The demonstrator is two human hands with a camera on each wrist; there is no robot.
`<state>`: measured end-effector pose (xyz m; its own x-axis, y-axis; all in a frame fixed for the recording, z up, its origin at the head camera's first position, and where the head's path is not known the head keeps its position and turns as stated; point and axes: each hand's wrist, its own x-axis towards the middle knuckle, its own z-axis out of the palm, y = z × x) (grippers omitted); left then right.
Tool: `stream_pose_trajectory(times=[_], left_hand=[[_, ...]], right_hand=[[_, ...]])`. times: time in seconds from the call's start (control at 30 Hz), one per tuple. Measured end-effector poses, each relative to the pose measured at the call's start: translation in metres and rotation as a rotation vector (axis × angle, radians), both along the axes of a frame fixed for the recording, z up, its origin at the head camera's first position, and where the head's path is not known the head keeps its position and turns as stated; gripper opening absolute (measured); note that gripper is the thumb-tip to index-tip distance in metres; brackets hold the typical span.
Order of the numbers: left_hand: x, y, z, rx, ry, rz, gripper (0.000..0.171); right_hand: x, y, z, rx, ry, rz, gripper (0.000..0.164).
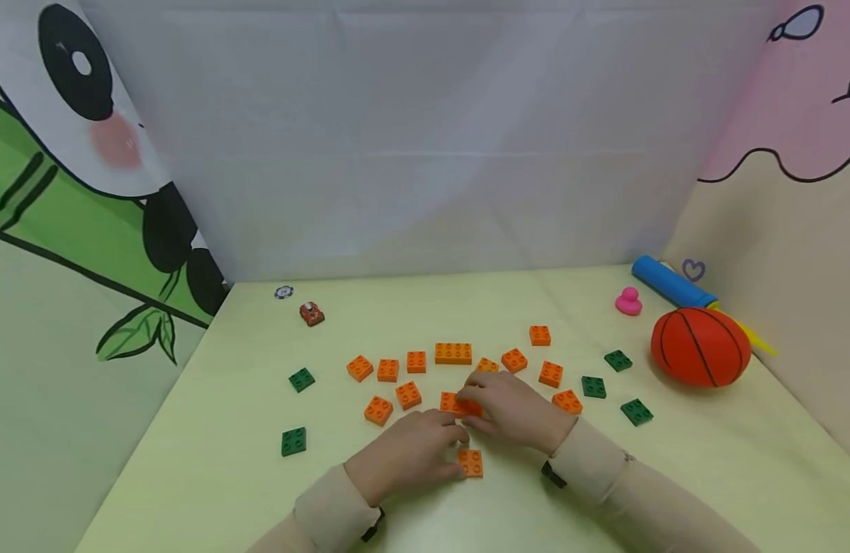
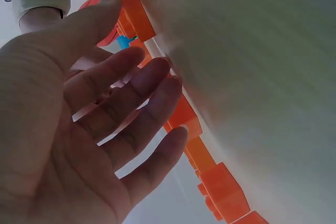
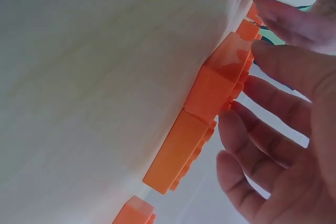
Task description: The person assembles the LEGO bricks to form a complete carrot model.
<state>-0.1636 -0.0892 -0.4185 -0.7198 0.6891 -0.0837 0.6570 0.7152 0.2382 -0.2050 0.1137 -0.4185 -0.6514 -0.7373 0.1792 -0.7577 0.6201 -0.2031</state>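
Note:
In the head view, my left hand [image 1: 414,453] is beside a small orange toy brick [image 1: 471,464] near the front of the table. Its thumb is at that brick's left edge, and the other fingers [image 2: 157,85] are loosely bent with nothing between them in the left wrist view. My right hand [image 1: 510,407] pinches an orange brick [image 3: 218,85] in the middle of the group, thumb on the near side. That hand partly covers the brick. Beyond it lie a long orange brick [image 1: 453,353] and another orange brick [image 1: 487,365], partly hidden by the fingers.
Several small orange bricks [image 1: 378,411] lie around the hands. Green bricks [image 1: 293,442] are at left, and more green bricks [image 1: 636,412] at right. A toy basketball [image 1: 701,347], a blue roller [image 1: 673,282], a pink toy [image 1: 628,301], a red toy car [image 1: 312,313] and a chip [image 1: 283,292] sit farther out.

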Motion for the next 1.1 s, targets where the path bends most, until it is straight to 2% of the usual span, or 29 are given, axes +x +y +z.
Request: stream_pose_trajectory(times=[0.1, 0.2, 0.4, 0.57, 0.63, 0.77, 0.83, 0.97, 1.0, 1.1], left_hand=[[-0.001, 0.001, -0.001, -0.004, 0.014, -0.033, 0.021], [-0.002, 0.001, 0.0, -0.002, 0.02, -0.05, 0.02], [-0.003, 0.001, 0.0, 0.007, 0.025, -0.037, 0.019], [-0.002, 0.0, 0.001, 0.006, 0.047, -0.025, 0.019], [-0.001, -0.003, 0.003, 0.021, 0.005, -0.001, 0.02], [-0.005, -0.013, 0.015, 0.088, -0.119, 0.094, 0.022], [-0.006, -0.019, 0.022, 0.131, -0.117, 0.141, 0.02], [-0.008, -0.026, 0.031, 0.172, -0.025, 0.148, 0.027], [-0.008, -0.026, 0.031, 0.164, -0.023, 0.147, 0.032], [-0.008, -0.022, 0.029, 0.137, -0.093, 0.133, 0.043]], right_hand=[[-0.001, -0.001, -0.001, 0.02, -0.025, -0.011, 0.024], [-0.002, -0.002, 0.001, 0.032, -0.052, -0.031, 0.027], [-0.002, -0.003, 0.003, 0.038, -0.137, -0.062, 0.032], [0.0, -0.001, 0.004, 0.073, -0.162, -0.086, 0.036], [0.002, 0.001, 0.006, 0.08, -0.167, -0.097, 0.037], [0.006, 0.006, 0.01, 0.063, -0.178, -0.105, 0.037], [0.01, 0.008, 0.013, 0.051, -0.184, -0.097, 0.037], [0.019, 0.01, 0.018, 0.039, -0.211, -0.067, 0.037], [0.022, 0.01, 0.019, 0.042, -0.216, -0.059, 0.037], [0.029, 0.011, 0.02, 0.053, -0.241, -0.042, 0.037]])
